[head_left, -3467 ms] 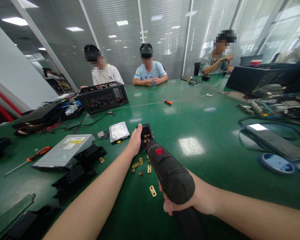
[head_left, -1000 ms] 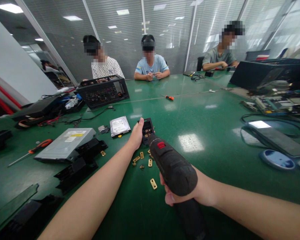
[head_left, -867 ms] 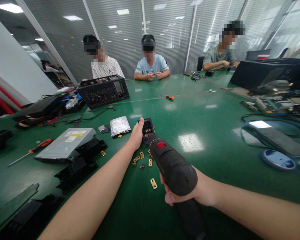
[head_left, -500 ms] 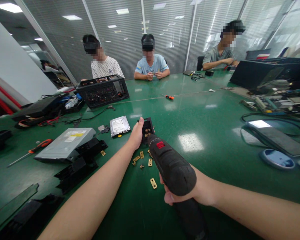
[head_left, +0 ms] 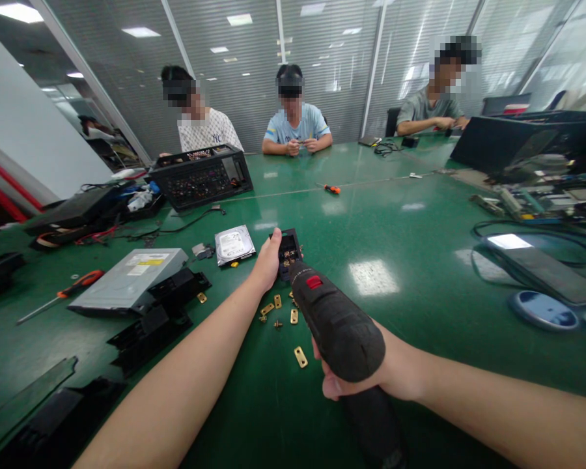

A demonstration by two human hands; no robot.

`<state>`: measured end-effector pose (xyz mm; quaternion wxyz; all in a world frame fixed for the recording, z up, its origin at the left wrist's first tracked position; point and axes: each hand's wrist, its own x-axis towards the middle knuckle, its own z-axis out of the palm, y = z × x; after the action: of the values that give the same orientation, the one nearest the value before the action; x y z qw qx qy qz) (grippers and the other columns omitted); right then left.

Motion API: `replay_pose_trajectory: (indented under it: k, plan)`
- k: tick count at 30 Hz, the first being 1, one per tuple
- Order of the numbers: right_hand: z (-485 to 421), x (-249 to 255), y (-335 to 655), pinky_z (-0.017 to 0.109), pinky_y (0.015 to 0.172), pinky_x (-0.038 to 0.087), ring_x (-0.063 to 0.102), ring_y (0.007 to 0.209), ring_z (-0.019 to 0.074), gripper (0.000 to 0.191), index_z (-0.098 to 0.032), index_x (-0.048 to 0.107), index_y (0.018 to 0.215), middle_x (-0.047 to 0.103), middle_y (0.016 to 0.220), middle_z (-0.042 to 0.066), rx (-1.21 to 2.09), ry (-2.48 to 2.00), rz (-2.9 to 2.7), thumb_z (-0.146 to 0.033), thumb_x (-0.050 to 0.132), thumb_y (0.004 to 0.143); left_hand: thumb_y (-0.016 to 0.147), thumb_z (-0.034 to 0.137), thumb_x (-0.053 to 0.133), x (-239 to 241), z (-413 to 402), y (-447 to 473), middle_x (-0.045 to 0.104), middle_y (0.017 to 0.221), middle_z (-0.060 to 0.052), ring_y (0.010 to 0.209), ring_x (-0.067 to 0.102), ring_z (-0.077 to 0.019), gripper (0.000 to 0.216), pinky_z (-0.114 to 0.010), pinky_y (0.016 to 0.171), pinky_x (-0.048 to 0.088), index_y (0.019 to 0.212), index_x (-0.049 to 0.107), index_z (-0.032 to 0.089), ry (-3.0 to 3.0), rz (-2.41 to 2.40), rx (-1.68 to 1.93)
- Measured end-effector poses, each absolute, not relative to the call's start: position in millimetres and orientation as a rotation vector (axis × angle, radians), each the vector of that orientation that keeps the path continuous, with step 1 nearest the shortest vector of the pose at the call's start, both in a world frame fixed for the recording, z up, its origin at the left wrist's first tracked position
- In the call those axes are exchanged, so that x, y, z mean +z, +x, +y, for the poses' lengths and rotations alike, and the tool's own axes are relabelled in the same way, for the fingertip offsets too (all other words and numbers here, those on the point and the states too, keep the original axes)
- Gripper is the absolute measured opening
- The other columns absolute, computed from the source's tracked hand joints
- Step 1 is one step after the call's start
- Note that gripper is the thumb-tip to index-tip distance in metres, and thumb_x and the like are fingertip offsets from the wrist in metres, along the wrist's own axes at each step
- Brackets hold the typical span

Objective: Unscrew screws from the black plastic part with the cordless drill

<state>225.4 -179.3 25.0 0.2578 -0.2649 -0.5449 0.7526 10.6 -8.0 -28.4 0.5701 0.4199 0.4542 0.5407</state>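
Observation:
My left hand [head_left: 266, 264] grips the left side of a small black plastic housing [head_left: 288, 248] with brass screws inside, holding it on the green table [head_left: 400, 260]. My right hand [head_left: 371, 378] is wrapped round the handle of a black electric screwdriver [head_left: 336, 326] with a red switch. The screwdriver's tip points into the housing; the tip itself is hidden behind the tool's body. Several small brass plates [head_left: 299, 356] and screws lie on the table just below the housing.
A hard drive [head_left: 233, 245], an optical drive [head_left: 129, 280], black plastic parts [head_left: 151, 322] and an orange-handled screwdriver [head_left: 75, 286] lie at the left. A black computer case [head_left: 200, 176] stands further back. Cables, a dark flat device [head_left: 542, 273] and circuit boards are at the right. Three people sit across the table.
Almost nothing has changed; both hands stay on the housing and the screwdriver. The view has shifted slightly upward since the earliest frame.

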Motion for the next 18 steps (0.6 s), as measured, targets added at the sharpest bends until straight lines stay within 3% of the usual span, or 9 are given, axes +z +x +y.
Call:
replay_pose_trajectory:
  k: [18]
  plan:
    - [-179.7,22.0,224.9,0.029,0.061,0.052,0.065,0.064,0.0152,0.041,-0.018,0.069,0.083,0.068,0.073,-0.003,2.025,-0.663,-1.472,-0.034,0.102,0.064,0.100,0.080,0.056,-30.7,-7.9,9.8,0.079,0.084,-0.012,0.080,0.081,-0.0280,0.065,-0.036,0.071,0.064,0.109,0.068,0.017,1.021,1.066,1.264]
